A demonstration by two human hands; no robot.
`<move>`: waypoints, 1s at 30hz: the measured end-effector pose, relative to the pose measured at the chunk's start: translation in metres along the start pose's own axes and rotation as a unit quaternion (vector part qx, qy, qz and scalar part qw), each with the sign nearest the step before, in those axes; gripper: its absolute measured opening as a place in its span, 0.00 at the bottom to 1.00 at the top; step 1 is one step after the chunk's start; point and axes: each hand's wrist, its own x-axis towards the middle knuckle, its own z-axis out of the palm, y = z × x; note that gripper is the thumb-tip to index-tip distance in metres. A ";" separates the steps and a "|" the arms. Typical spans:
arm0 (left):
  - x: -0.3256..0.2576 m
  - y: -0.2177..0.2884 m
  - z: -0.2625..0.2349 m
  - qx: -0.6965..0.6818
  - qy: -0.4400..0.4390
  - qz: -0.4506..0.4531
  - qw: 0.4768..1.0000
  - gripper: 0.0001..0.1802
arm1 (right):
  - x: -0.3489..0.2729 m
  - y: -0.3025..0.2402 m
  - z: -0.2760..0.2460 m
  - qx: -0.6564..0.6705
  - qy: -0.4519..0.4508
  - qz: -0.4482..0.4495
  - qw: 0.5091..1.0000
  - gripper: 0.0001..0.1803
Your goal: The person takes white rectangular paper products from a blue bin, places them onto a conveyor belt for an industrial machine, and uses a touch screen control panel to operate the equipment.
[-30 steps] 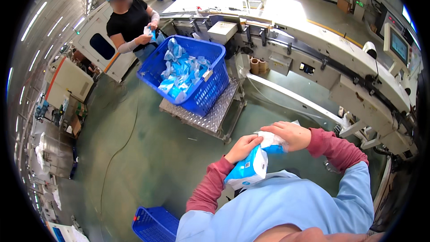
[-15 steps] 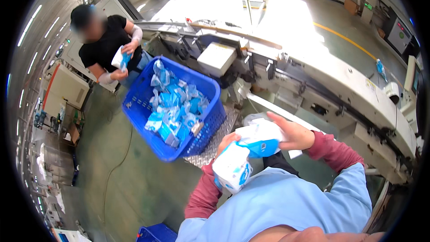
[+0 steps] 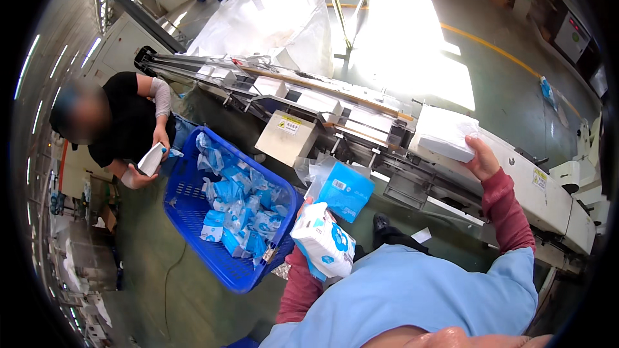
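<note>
My left hand [image 3: 305, 209] is closed on a blue plastic wrapper [image 3: 348, 192], whose clear, crumpled end sticks up beside the fingers. A white-and-blue tissue pack [image 3: 324, 240] lies against the same hand and forearm, close to my chest; how it is held there is partly hidden. Out to the right, my right hand [image 3: 483, 160] grips the near right corner of a stack of white tissues [image 3: 447, 133]. That stack sits on top of the machine's pale housing [image 3: 516, 167], with no wrapper around it.
A blue basket [image 3: 193, 209] full of blue-and-clear wrappers [image 3: 242, 200] stands to the left. Beyond it a co-worker in black [image 3: 138, 122] holds a white pack. A conveyor [image 3: 309, 100] carrying white stacks runs across, with a cream box [image 3: 287, 136] on its near side.
The white stack has come away from the blue wrapper; my right hand has carried it up and right onto the housing. My left hand keeps the wrapper. The view has shifted.
</note>
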 end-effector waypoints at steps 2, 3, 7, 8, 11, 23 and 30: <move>0.009 0.001 0.011 0.028 0.048 0.048 0.997 0.30 | -0.007 -0.009 -0.004 -0.138 0.064 -0.057 0.987 0.30; 0.005 0.006 0.034 0.019 0.055 0.083 0.995 0.28 | -0.009 -0.009 -0.003 -0.138 0.061 -0.052 0.987 0.30; 0.022 0.013 0.023 -0.015 0.064 -0.035 0.997 0.22 | -0.041 0.016 0.036 -0.388 0.129 -0.407 0.817 0.41; 0.026 0.018 0.049 -0.030 0.028 -0.024 0.999 0.18 | -0.049 0.029 0.062 -0.385 0.015 -0.348 0.855 0.51; 0.033 0.030 0.077 0.098 0.014 -0.088 0.991 0.17 | -0.041 0.081 0.143 -0.429 -0.275 -0.317 0.800 0.68; -0.130 0.045 -0.105 -0.177 0.130 0.279 0.935 0.32 | 0.048 0.262 0.325 -0.314 -0.408 -0.216 0.830 0.26; -0.184 0.044 -0.141 -0.149 0.480 0.455 0.735 0.34 | 0.046 0.353 0.414 -0.584 -0.441 -0.427 0.531 0.47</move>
